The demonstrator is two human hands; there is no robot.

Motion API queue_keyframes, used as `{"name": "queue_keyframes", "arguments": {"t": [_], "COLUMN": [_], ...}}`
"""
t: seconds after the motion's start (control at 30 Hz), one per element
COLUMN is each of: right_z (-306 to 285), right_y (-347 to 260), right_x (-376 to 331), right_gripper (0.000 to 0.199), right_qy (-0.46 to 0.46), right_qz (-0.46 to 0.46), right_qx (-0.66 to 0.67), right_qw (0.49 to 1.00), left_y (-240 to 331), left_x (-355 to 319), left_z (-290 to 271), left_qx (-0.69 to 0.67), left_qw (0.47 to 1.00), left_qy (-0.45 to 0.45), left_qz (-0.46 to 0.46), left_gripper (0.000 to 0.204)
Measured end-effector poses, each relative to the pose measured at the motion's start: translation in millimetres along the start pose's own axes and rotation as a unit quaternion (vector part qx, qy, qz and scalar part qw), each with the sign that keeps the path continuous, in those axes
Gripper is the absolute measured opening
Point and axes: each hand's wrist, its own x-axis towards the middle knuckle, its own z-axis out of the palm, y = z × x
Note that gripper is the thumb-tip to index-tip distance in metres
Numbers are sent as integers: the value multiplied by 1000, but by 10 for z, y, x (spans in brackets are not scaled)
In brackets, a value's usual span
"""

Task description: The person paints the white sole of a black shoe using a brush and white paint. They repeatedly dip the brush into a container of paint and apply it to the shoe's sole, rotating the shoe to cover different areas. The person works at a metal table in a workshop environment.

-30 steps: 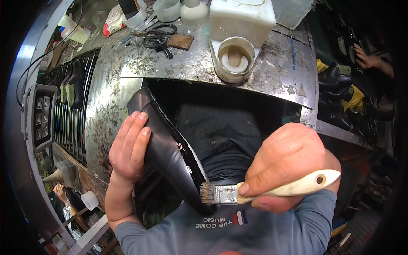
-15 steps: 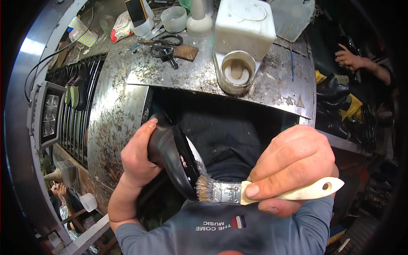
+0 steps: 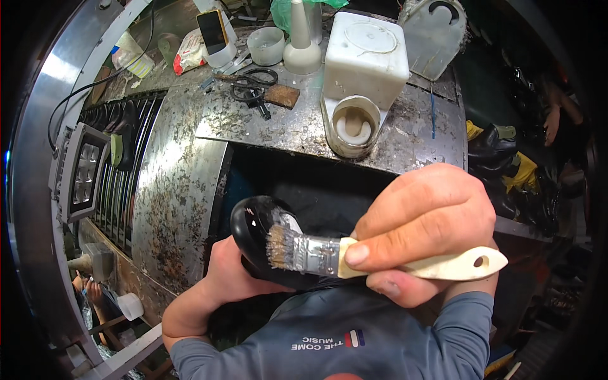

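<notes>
Now I am gripping the brush (image 3: 297, 250) in my closed right hand (image 3: 421, 234), bristles touching the black shoe (image 3: 256, 231) my left hand (image 3: 231, 278) is clasping from below; next, I judge, calls for even strokes.

We find the scene unevenly lit: the worn, speckled metal workbench (image 3: 285, 126) and the square white plastic canister (image 3: 366, 57) are bright, while the recess beneath is deeply shadowed. Glare streaks the curved steel rim at left (image 3: 60, 69). Fisheye distortion bends the edges, the corners vignette to black, and the centre stays reasonably sharp.
</notes>
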Motion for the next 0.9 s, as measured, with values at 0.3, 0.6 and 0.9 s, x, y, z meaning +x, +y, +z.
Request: {"name": "queue_keyframes", "arguments": {"t": [0.3, 0.6, 0.9], "right_z": [29, 79, 202], "right_y": [133, 199, 290], "right_x": [-35, -86, -251], "right_gripper": [17, 14, 13], "right_qy": [-15, -51, -60], "right_qz": [17, 33, 56], "right_qx": [-33, -27, 3], "right_qw": [999, 998, 997], "left_y": [-79, -16, -69], "left_x": [-77, -62, -49], "left_z": [13, -17, -9], "left_qx": [-210, -434, -455], "left_qw": [975, 892, 882], "left_qy": [-72, -78, -73], "left_qz": [-14, -103, -99], "left_gripper": [99, 95, 95]}}
